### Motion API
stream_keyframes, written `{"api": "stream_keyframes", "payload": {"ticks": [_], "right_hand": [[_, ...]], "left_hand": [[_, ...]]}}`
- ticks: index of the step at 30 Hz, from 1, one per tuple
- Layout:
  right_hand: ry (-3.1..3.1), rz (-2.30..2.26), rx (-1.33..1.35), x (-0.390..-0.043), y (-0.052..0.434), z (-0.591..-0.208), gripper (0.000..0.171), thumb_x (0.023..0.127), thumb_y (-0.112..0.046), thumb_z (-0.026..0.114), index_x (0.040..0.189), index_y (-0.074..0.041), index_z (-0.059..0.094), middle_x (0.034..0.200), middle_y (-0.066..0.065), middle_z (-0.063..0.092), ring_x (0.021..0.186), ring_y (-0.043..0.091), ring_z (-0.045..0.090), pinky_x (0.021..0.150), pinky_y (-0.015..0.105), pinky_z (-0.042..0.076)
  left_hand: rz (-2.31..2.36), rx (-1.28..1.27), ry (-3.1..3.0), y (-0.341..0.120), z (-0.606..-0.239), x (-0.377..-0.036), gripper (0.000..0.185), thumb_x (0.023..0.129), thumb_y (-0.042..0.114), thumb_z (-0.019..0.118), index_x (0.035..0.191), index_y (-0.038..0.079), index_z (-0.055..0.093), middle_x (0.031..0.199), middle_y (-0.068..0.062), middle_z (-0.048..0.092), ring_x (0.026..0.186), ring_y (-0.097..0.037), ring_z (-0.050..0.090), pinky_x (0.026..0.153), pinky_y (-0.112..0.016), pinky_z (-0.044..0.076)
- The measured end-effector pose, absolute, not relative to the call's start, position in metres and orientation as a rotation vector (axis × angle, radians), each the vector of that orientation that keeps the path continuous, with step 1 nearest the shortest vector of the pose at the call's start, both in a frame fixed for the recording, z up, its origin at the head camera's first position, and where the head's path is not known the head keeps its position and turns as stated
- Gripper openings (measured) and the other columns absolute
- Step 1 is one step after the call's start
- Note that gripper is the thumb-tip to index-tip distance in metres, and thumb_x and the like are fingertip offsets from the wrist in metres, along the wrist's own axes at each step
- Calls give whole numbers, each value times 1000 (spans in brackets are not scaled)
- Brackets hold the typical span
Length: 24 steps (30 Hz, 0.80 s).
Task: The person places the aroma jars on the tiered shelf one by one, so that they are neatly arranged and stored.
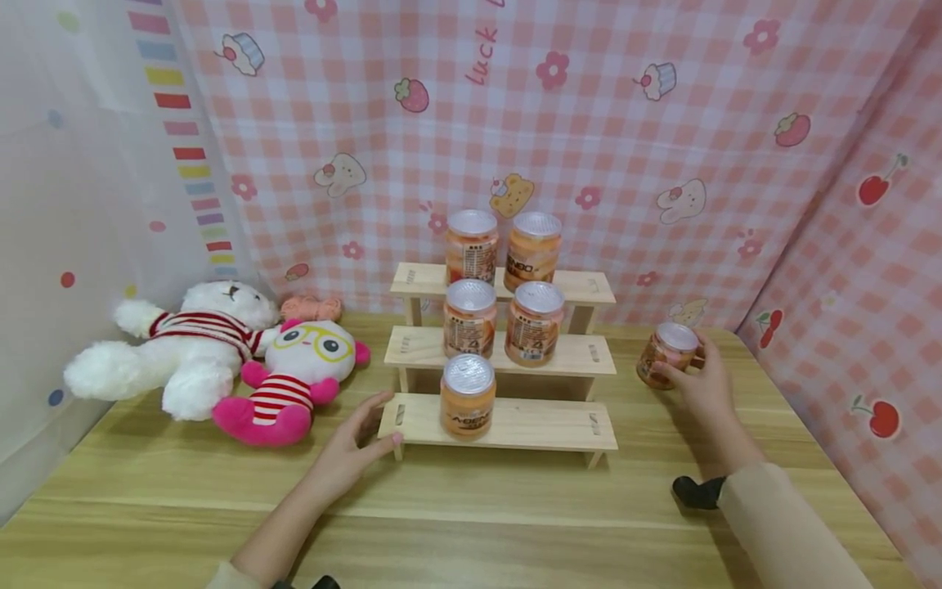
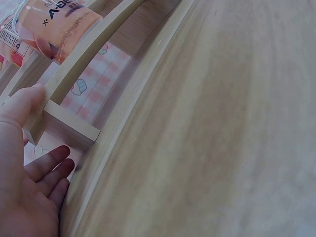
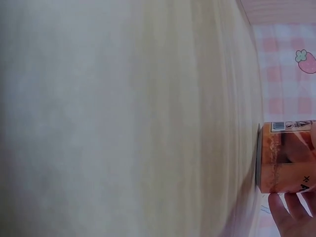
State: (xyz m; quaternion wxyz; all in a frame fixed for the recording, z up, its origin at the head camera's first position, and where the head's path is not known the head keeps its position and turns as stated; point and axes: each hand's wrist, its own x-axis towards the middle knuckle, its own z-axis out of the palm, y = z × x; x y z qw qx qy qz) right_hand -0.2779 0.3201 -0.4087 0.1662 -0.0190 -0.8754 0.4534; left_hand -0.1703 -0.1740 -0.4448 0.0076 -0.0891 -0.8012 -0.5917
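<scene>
My right hand [image 1: 708, 391] holds an orange fruit jar [image 1: 662, 360] with a silvery lid, right of a three-step wooden stand [image 1: 548, 425]. The jar is slightly tilted, its base at or just above the tabletop; I cannot tell whether they touch. My left hand [image 1: 344, 458] grips the left end of the lowest step, its thumb at the front corner and index finger toward the back. In the left wrist view the other fingers [image 2: 52, 173] hang loosely below the board. Two jars stand on the top step, two on the middle, and one jar [image 1: 468, 405] on the lowest.
A white plush bear [image 1: 202, 352] and a pink-and-white plush toy [image 1: 294, 380] lie at the left on the wooden table [image 1: 500, 523]. Behind them is a small pink item [image 1: 312, 308]. Checked cloth [image 1: 456, 147] hangs along the back and right side.
</scene>
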Motion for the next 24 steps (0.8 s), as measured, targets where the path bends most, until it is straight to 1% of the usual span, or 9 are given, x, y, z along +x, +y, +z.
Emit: {"api": "stream_keyframes", "payload": {"ticks": [2,6,11,12,14,18,20,22,24], "right_hand": [[-2487,1289,-60,-277,320,-408,82,87,-21,72,149,1,23,134,27,42,115,36,43,78,23,40],[-2490,1289,-74,-274,319,-407,81,87,-23,73,149,-1,25,131,26,42,115,37,44,77,23,40],[-2511,1255,-77,-268,320,-404,83,86,-28,73,149,0,25,132,27,43,118,40,44,80,34,42],[-2517,1239,-76,-267,321,-403,84,86,-30,72,149,0,25,131,28,43,118,41,44,79,33,43],[-2514,1219,-56,-263,321,-401,84,86,-30,73,149,0,25,130,29,43,117,42,44,77,28,43],[-2487,1181,17,-254,320,-394,82,85,-26,75,148,-2,28,129,29,46,113,41,47,66,12,40],[-2467,1162,60,-249,319,-391,80,83,-22,76,147,-4,31,127,27,48,109,36,50,64,9,40],[-2445,1160,97,-243,317,-387,78,82,-18,77,147,-6,34,126,24,50,104,25,52,64,8,42],[-2424,1165,124,-235,315,-384,78,81,-16,78,146,-7,36,124,20,51,99,12,51,63,9,45]], "left_hand": [[-1852,-277,-2505,-174,-445,-170,64,89,23,71,144,12,41,134,-19,51,124,-35,45,104,-52,31],[-1855,-277,-2505,-174,-444,-170,63,89,23,70,144,13,41,134,-19,51,124,-34,45,104,-52,31],[-1853,-277,-2503,-174,-445,-170,63,89,23,70,144,12,41,134,-19,50,124,-34,45,104,-52,30],[-1852,-277,-2503,-174,-445,-170,63,89,23,70,144,12,41,134,-19,50,124,-34,45,104,-52,30],[-1851,-279,-2502,-174,-446,-170,63,89,22,70,144,12,41,134,-19,51,124,-34,45,104,-52,30],[-1843,-276,-2502,-174,-445,-170,63,89,22,70,144,13,41,133,-19,51,123,-34,46,103,-52,32],[-1841,-276,-2502,-174,-445,-170,63,89,22,70,144,13,41,132,-19,52,122,-34,46,103,-52,32],[-1841,-280,-2501,-174,-445,-170,63,89,22,70,144,13,41,132,-19,52,122,-34,46,102,-52,32],[-1843,-284,-2500,-174,-445,-170,63,89,22,70,144,13,41,131,-19,52,122,-34,46,103,-52,32]]}}
